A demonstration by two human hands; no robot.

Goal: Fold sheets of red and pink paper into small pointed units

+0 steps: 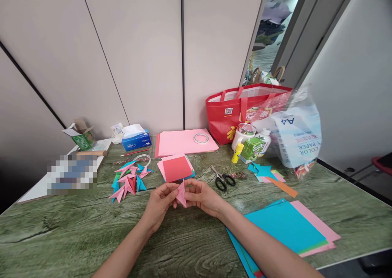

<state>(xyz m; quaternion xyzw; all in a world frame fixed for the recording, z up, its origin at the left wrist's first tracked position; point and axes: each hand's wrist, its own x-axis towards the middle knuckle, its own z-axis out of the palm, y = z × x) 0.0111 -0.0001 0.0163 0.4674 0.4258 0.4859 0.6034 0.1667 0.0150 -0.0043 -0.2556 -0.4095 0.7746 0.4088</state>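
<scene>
Both hands pinch a small folded piece of pink paper [181,194] above the near middle of the table. My left hand [161,202] grips its left side between thumb and fingers. From the right, my right hand [200,196] holds it with the thumb pressed on its face. Just beyond the hands lies a stack of square papers [177,170], red on top. Left of them is a pile of pointed folded paper pieces [130,182] in pink, blue and green. Black-handled scissors [222,179] rest to the right, their blades partly apart.
Large blue and pink sheets [284,225] lie under and beside my right forearm. At the back stand a red bag [222,121], a plastic A4 paper bag [295,135], a yellow glue stick [237,153] and a blue tissue box [136,140]. Paper scraps [266,172] lie at right.
</scene>
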